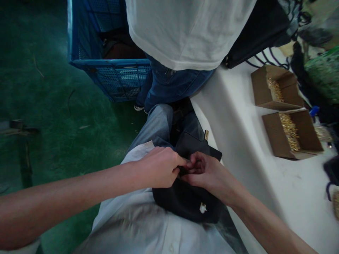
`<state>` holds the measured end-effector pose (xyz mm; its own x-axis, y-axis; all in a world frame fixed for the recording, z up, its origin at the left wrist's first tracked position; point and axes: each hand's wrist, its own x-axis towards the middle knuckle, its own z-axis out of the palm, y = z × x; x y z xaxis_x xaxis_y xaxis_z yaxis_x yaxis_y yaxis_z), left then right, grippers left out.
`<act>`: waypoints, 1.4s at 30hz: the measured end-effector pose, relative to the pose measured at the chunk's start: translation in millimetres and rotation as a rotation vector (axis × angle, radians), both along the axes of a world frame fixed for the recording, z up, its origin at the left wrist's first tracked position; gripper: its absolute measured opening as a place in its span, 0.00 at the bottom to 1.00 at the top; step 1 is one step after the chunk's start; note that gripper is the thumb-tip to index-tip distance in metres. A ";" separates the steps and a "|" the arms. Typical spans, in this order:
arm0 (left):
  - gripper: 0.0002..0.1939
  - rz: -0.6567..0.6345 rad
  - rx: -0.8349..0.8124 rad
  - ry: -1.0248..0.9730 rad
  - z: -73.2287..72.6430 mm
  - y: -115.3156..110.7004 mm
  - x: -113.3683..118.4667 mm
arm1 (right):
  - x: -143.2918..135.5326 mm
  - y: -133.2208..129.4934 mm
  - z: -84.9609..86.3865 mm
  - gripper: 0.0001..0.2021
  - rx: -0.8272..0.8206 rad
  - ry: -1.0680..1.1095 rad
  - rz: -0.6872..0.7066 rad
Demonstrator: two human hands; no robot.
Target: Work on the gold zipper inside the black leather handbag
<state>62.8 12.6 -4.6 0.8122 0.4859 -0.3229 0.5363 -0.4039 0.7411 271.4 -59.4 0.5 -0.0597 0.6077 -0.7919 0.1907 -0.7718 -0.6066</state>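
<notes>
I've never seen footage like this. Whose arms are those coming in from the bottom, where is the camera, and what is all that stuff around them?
There is no machine here. The one picture comes from a camera worn on a person's head, looking down, so the two bare arms are that person's own. The left hand and right hand meet on a black bag lying in the person's lap, and both pinch it at its top edge. What exactly the fingertips grip there is too small to tell. To the right is a white table with two open cardboard boxes of small gold-coloured parts. Ahead stands another person in a white shirt and jeans, beside a blue plastic crate on the green floor.
</notes>
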 end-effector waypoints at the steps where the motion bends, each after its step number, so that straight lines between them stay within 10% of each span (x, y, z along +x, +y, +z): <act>1: 0.16 -0.004 -0.004 0.000 -0.6 0.1 -0.4 | -0.8 -0.5 0.0 0.25 0.022 -0.019 0.023; 11: 0.13 -0.119 0.049 0.115 14.7 5.1 -1.4 | -7.2 5.9 4.7 0.17 0.129 -0.066 0.118; 31: 0.10 0.070 -0.574 -0.252 -30.6 13.2 -11.8 | 2.6 12.7 7.0 0.20 0.161 -0.212 0.258; 42: 0.09 0.142 -0.452 -0.279 -44.4 -0.8 -11.2 | 4.7 15.0 -4.1 0.09 0.279 -0.236 0.312</act>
<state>51.6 11.8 -49.1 0.8333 0.4600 -0.3067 0.3205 0.0502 0.9459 276.1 -44.4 -3.6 -0.1113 0.7805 -0.6152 0.5450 -0.4697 -0.6945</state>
